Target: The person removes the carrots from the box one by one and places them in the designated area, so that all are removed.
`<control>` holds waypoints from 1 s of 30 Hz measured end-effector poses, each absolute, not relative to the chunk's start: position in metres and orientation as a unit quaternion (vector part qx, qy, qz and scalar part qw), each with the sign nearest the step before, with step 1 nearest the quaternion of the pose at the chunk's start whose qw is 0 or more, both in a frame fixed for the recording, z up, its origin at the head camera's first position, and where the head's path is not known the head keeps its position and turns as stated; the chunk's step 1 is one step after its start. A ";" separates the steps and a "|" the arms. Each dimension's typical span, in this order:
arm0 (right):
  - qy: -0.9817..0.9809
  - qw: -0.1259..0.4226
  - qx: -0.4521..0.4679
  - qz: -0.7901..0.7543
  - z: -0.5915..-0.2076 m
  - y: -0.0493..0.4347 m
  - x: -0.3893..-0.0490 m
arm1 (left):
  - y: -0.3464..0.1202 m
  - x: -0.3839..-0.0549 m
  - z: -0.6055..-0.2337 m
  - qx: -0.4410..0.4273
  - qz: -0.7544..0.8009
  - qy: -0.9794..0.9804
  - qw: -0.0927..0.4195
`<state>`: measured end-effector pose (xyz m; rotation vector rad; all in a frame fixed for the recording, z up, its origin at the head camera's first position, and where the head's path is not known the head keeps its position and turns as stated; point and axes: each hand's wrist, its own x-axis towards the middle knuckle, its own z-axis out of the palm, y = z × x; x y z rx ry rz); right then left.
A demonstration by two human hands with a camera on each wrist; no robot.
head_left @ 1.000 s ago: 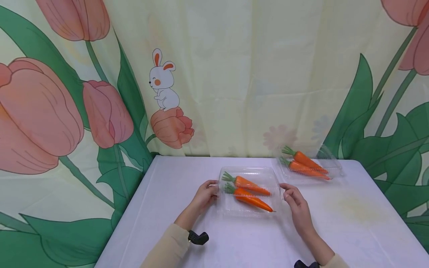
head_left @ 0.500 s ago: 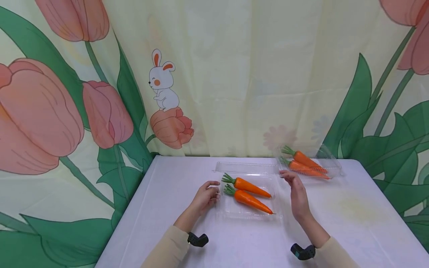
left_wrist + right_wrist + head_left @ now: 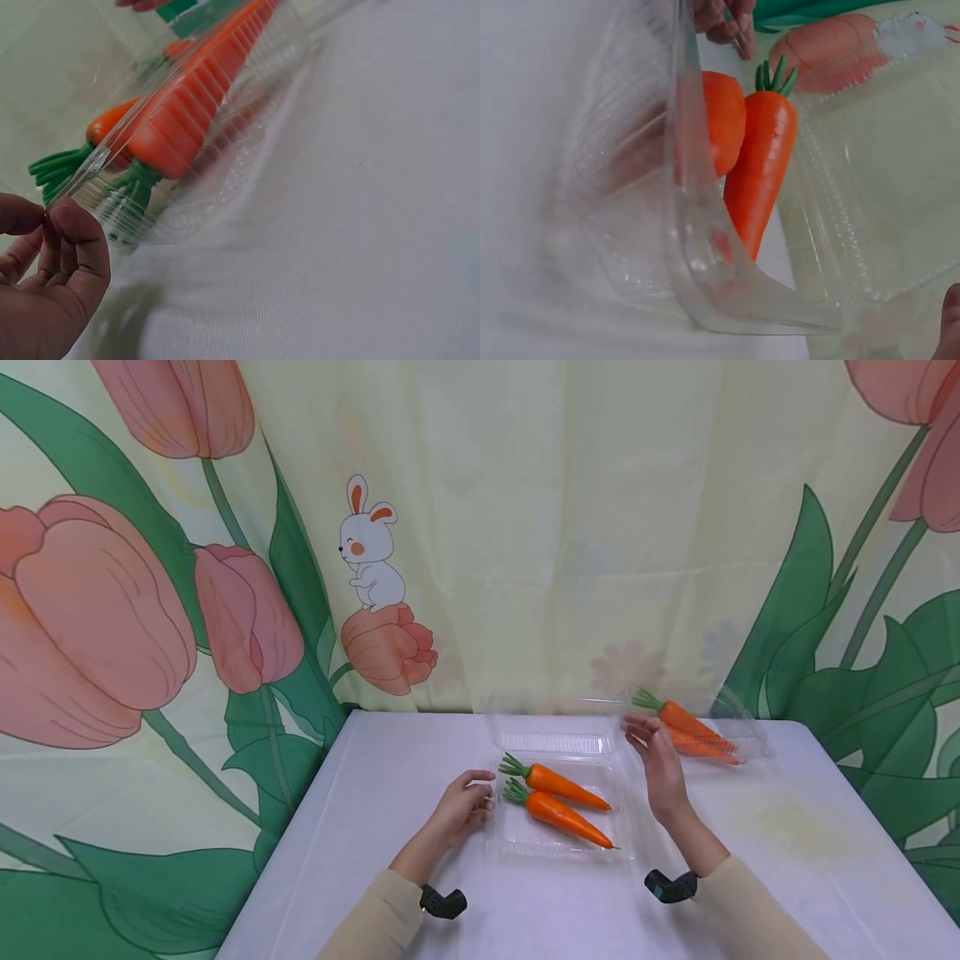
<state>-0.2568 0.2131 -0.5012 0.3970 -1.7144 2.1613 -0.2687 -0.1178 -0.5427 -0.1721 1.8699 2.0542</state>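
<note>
1. The step in hand seems to be folding back the clear, ribbed plastic lid (image 3: 555, 743), which stands raised at the far side of the clear, shallow plastic tray (image 3: 540, 852); an even, slow push would suit it, since thin plastic may spring back or twist the hinge.
2. The left hand (image 3: 459, 807) pinches the tray's left rim between thumb and finger; that hold should stop the base sliding on the white cloth-covered table (image 3: 765, 868), and light pressure is enough, as a hard squeeze could bow the wall.
3. The right hand (image 3: 663, 767) is beside the lid's right edge, fingers loosely bent and thumb apart, grasping nothing that shows; whether the fingertips touch the lid, I cannot tell.
4. The two orange, tapering carrots with green stalks (image 3: 566, 787) lie in the tray, between the hands; their stalks point towards the left hand, their tips rightward; neither is held.
5. The second clear plastic box (image 3: 752, 739), also with carrots, sits just beyond the right hand; the elbow and knuckles should stay clear of it.
</note>
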 end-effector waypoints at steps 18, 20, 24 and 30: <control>-0.570 0.067 0.084 0.815 -0.491 0.224 -0.298 | -0.118 -0.269 -0.546 -0.072 0.755 0.620 0.202; -0.566 0.053 0.077 0.819 -0.488 0.224 -0.301 | -0.117 -0.271 -0.546 -0.083 0.766 0.602 0.210; -0.561 0.030 0.056 0.825 -0.483 0.225 -0.308 | -0.116 -0.277 -0.547 -0.091 0.777 0.584 0.218; -0.568 0.007 0.033 0.822 -0.478 0.225 -0.316 | -0.118 -0.288 -0.549 -0.087 0.764 0.604 0.211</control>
